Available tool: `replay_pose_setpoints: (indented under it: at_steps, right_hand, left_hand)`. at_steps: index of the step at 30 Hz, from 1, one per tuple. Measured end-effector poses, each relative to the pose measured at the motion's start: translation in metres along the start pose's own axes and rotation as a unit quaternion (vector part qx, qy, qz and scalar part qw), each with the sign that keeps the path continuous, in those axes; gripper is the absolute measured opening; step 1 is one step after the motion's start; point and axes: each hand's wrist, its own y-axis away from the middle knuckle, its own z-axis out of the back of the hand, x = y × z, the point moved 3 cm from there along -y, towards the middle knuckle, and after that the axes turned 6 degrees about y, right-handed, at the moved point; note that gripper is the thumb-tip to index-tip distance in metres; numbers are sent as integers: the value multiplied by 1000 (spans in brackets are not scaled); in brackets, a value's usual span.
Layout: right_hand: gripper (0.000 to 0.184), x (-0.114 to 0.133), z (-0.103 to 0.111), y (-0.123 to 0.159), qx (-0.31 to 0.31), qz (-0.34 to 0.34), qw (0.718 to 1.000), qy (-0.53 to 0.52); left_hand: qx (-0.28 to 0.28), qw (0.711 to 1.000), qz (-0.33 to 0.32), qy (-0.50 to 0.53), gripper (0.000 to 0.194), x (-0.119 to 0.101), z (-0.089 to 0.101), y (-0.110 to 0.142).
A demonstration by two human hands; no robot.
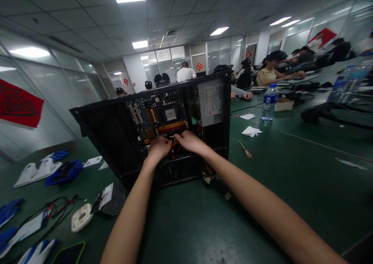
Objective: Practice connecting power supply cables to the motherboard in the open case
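An open black computer case point(96, 136) lies on its side on the green table point(291, 171), showing a motherboard point(159, 118) and a grey power supply point(212, 103). Both my hands reach inside it, side by side below the motherboard. My left hand point(159, 147) has its fingers curled down, and my right hand point(189, 140) is closed beside it. Between them runs a red cable point(174, 149), which both hands pinch. The fingertips are partly hidden.
A screwdriver point(245, 150) and white tissue point(251, 131) lie right of the case, with a water bottle point(269, 101) behind. Blue and white gloves point(46, 170), cables, a white round part point(81, 217) and a phone point(68, 253) lie at the left. Several people sit at the far tables.
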Motion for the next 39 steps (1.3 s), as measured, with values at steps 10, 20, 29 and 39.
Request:
replay_pose_setpoints:
  at_steps: [10, 20, 29, 39]
  right_hand:
    - [48, 0, -3, -2, 1, 3, 1000, -7]
    - [49, 0, -6, -5, -16, 16, 1000, -2]
    - [42, -4, -10, -9, 1, -15, 999, -29]
    - [20, 11, -30, -19, 77, -229, 902, -359]
  left_hand:
    - [16, 1000, -14, 1, 35, -2, 2, -2]
    - [22, 1000, -13, 12, 32, 0, -3, -13]
    - [18, 999, -17, 40, 32, -2, -3, -5]
    - [23, 1000, -11, 17, 35, 0, -3, -9]
